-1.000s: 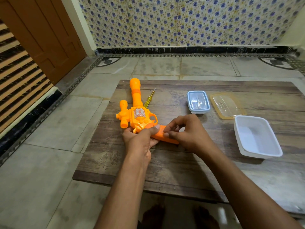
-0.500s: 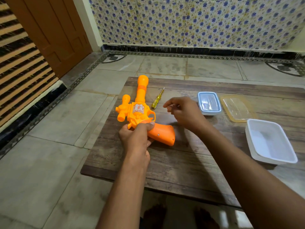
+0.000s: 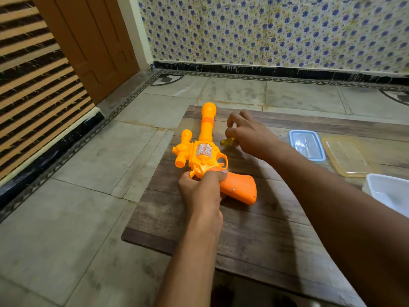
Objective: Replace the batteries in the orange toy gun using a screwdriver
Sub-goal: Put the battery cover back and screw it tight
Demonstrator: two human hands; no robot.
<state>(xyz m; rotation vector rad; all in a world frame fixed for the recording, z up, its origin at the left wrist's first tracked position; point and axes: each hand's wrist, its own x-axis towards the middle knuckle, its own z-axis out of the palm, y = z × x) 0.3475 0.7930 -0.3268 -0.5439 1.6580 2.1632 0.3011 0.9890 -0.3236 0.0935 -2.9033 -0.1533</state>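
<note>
The orange toy gun [image 3: 205, 151] lies on the wooden board [image 3: 254, 229], barrel pointing away from me and grip toward the right. My left hand [image 3: 202, 189] grips it where the body meets the grip. A small screw shows on the side of the grip. My right hand [image 3: 247, 135] is over the yellow screwdriver [image 3: 226, 141], fingers curled down around it. Only the end of the screwdriver's handle peeks out from under the hand. Whether the fingers hold it is hidden.
A small clear box with a blue rim [image 3: 307, 145] sits right of my right hand. Beside it lies a yellowish lid [image 3: 347, 156], and a white tub [image 3: 389, 191] stands at the right edge. The board rests on a tiled floor [image 3: 66, 218], with a door far left.
My right hand left the gun's grip and moved forward and left onto the screwdriver beside the barrel. My left hand kept its hold on the gun. The camera swung left.
</note>
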